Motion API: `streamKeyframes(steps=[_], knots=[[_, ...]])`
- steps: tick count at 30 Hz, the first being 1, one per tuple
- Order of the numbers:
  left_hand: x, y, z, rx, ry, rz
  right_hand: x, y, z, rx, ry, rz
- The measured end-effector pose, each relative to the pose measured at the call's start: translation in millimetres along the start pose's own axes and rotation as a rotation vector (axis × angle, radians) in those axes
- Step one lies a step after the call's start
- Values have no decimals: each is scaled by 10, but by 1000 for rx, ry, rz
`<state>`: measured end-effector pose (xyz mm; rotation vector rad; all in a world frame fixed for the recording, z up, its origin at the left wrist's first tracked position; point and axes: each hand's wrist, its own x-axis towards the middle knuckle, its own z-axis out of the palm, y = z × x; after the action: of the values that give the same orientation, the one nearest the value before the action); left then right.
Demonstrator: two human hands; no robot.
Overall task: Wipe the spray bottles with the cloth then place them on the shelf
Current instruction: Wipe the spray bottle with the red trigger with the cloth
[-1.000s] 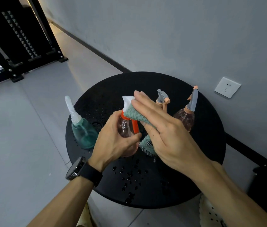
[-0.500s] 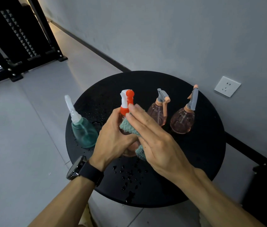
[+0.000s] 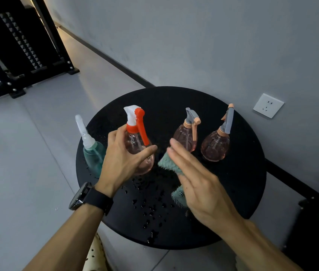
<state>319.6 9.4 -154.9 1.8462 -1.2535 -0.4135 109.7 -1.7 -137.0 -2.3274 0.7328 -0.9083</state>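
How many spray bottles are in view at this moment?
4. A teal bottle stands at the table's left edge, the red-trigger bottle is held in the left hand, and two pink bottles stand behind. None seems hidden.

We note four spray bottles: red-triggered pink bottle (image 3: 139, 151) held upright; teal bottle (image 3: 93, 156), two pink bottles (image 3: 185, 140) (image 3: 215, 146) standing on desk; teal cloth (image 3: 168, 164) beside the first.

Round black table (image 3: 233, 192) wet with droplets (image 3: 150, 210); white wall socket (image 3: 268, 105); black wristwatch (image 3: 82, 196).
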Motion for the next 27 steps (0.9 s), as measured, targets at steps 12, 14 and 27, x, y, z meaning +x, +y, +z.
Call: streamKeyframes(steps=[12,14,27], knots=[[225,-365,170,80,118,-86,39,96,-74,48,130,125],[237,-410,214,85,143,-108,40,97,-64,48,129,128],[241,-536,349,161,135,-145,15,91,-34,41,103,145]])
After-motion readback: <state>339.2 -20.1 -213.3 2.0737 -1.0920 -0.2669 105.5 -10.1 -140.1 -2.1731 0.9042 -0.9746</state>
